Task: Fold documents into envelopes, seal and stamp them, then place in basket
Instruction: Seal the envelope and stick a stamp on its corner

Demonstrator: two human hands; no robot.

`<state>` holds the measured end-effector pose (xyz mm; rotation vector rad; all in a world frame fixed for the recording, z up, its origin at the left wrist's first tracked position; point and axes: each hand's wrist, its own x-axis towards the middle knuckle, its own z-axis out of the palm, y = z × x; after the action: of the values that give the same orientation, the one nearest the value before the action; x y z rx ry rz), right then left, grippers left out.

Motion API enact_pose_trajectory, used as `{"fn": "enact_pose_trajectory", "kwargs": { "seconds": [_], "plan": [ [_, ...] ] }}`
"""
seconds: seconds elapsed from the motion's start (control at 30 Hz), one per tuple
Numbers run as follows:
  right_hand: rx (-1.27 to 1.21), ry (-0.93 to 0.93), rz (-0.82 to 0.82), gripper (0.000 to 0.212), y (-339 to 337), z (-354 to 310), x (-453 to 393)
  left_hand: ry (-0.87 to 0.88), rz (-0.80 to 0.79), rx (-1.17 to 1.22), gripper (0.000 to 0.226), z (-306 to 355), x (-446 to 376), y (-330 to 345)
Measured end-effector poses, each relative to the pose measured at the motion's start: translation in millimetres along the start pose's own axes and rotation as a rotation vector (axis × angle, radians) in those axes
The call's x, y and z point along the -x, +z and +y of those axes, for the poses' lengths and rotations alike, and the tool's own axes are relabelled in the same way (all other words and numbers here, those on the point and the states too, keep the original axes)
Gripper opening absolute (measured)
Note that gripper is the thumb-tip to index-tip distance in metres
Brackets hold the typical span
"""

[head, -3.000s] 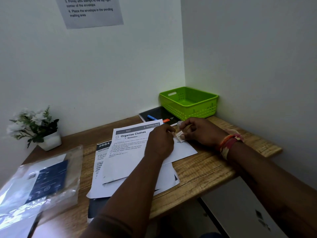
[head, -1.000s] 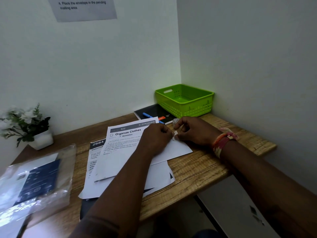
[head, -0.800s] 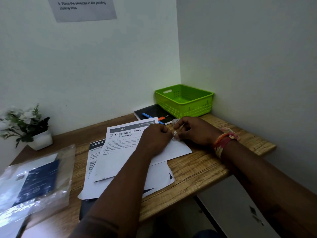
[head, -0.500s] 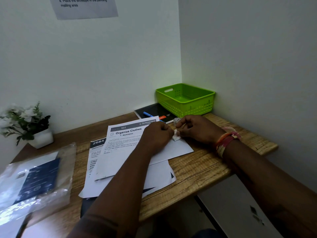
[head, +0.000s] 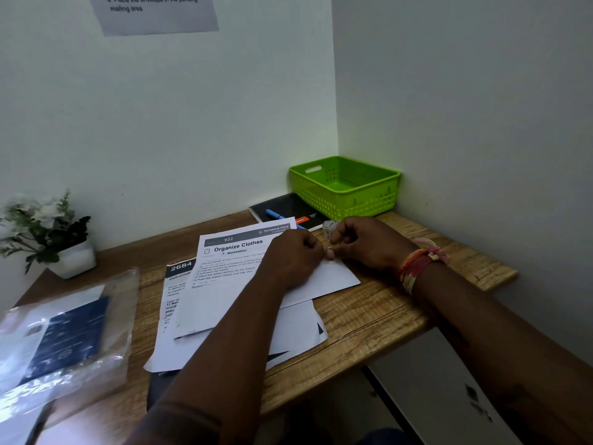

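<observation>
On grainy wooden desk (head: pixel 369 319), left hand (head: pixel 288 261) and right hand (head: pixel 369 245) pinching small white scrap (head: pixel 330 252) above flat printed sheet (head: pixel 231 261).

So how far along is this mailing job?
Early, it seems. The green basket holds nothing visible. Both hands, left and right, pinch a small white piece, perhaps a stamp, over the white sheet. The printed documents lie unfolded, so folding, sealing and basketing seem left.

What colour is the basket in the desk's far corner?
Bright lime green; the basket shows clearly in the head view, the only one.
</observation>
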<state>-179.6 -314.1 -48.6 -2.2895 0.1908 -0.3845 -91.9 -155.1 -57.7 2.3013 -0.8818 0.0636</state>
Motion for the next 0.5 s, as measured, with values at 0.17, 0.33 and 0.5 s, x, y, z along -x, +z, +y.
{"fn": "enact_pose_trajectory", "kwargs": {
  "seconds": [0.17,0.33,0.5],
  "plan": [
    [0.091,0.001,-0.013,0.025,4.6,-0.3,-2.7,-0.010,0.006,-0.030,0.019,-1.0,-1.5,0.7],
    [0.150,0.017,-0.026,0.026,6.0,-0.3,-5.1,-0.028,-0.002,-0.067,0.010,1.6,-1.5,3.6],
    [0.155,0.046,-0.065,0.031,4.3,-2.2,-6.9,-0.089,0.066,-0.049,0.021,3.3,-0.8,4.3]
  ]
}}
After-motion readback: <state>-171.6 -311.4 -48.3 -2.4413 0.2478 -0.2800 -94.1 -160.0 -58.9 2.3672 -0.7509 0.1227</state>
